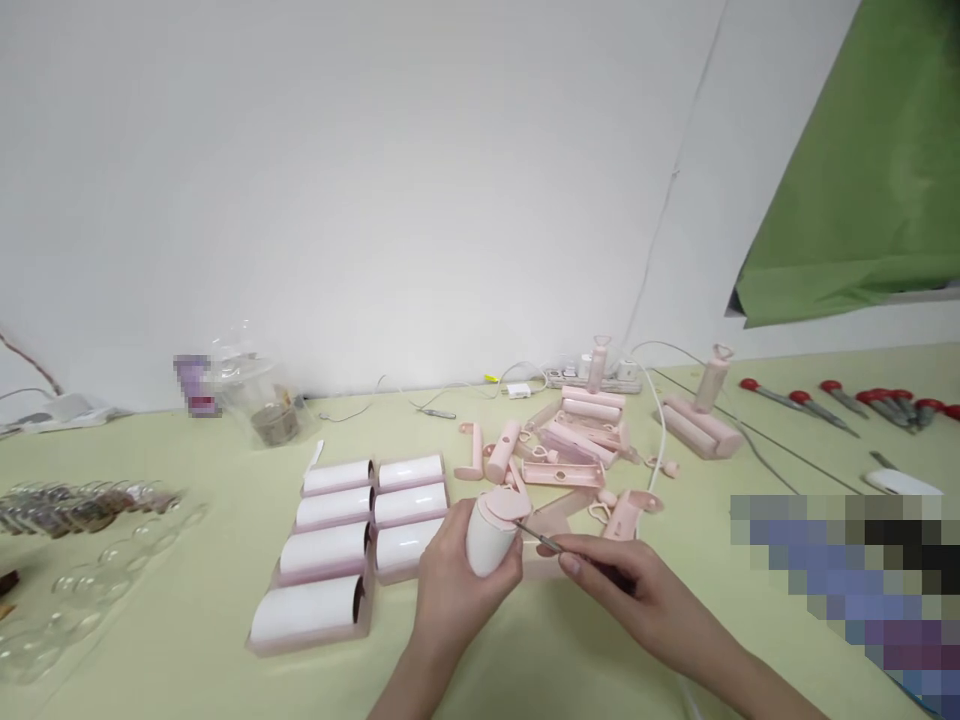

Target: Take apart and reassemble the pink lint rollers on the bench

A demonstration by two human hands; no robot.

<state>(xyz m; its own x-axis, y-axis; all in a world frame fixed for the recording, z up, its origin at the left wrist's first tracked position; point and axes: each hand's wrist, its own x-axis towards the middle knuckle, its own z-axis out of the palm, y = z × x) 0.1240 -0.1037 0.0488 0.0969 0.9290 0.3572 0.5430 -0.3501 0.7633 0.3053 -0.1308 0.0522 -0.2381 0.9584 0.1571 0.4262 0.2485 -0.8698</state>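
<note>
My left hand (450, 580) is wrapped round a white lint roller (489, 535) with a pink end cap, held just above the table. My right hand (626, 585) grips a thin screwdriver (541, 540) whose metal tip touches the pink cap of the roller. Left of my hands lie several white rolls in pink holders (352, 530), set in two rows. Behind my hands is a heap of pink handles and roller parts (570, 440).
The pale green table (187, 640) carries several red-handled screwdrivers (847, 400) at the far right, an assembled pink roller (701, 420), a power strip with cables (592, 380), a clear plastic cup (255, 395) and clear round pieces (82, 540) at the left. A green sheet (862, 180) hangs at the upper right.
</note>
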